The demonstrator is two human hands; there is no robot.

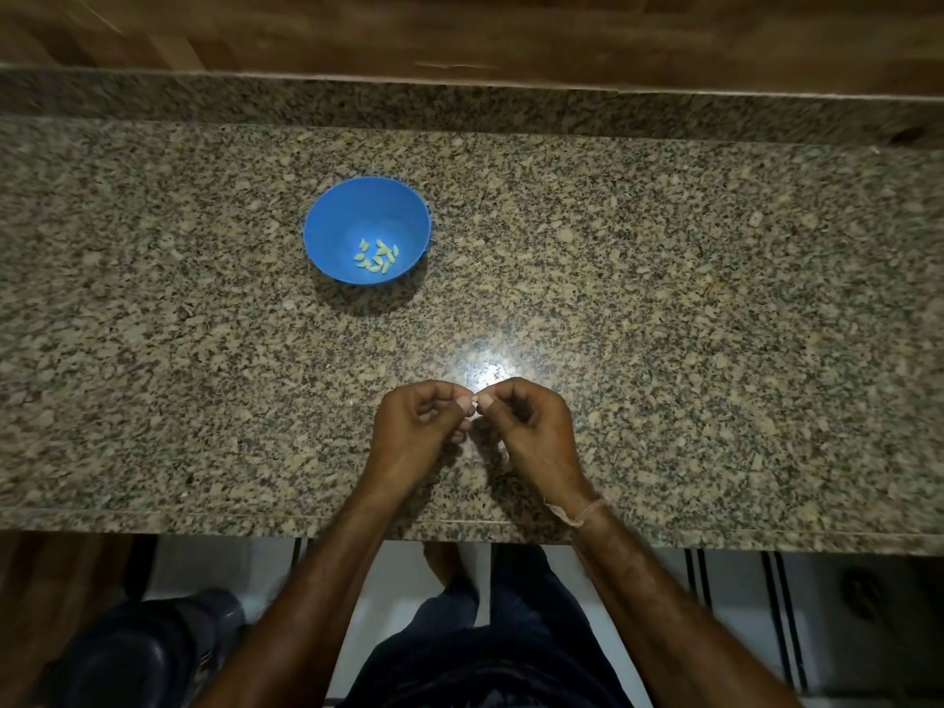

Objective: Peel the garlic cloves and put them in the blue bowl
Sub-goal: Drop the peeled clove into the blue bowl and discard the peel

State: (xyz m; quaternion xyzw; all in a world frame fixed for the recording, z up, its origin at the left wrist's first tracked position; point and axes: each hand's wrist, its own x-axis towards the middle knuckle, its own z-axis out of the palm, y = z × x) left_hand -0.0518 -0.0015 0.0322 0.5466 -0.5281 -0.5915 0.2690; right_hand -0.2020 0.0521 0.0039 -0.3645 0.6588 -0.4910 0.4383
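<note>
A blue bowl [327, 222] stands on the granite counter, left of centre, with several pale peeled garlic cloves [377, 257] lying in its bottom. Near the counter's front edge my left hand [416, 426] and my right hand [531, 426] meet fingertip to fingertip. Between their thumbs and forefingers they pinch one small garlic clove [475, 399], mostly hidden by the fingers. Both hands have their other fingers curled in.
The speckled granite counter [664, 298] runs the full width, with a wooden wall behind it. Its front edge lies just under my wrists. Below it show tiled floor, my legs, and a dark rounded object [148, 651] at lower left.
</note>
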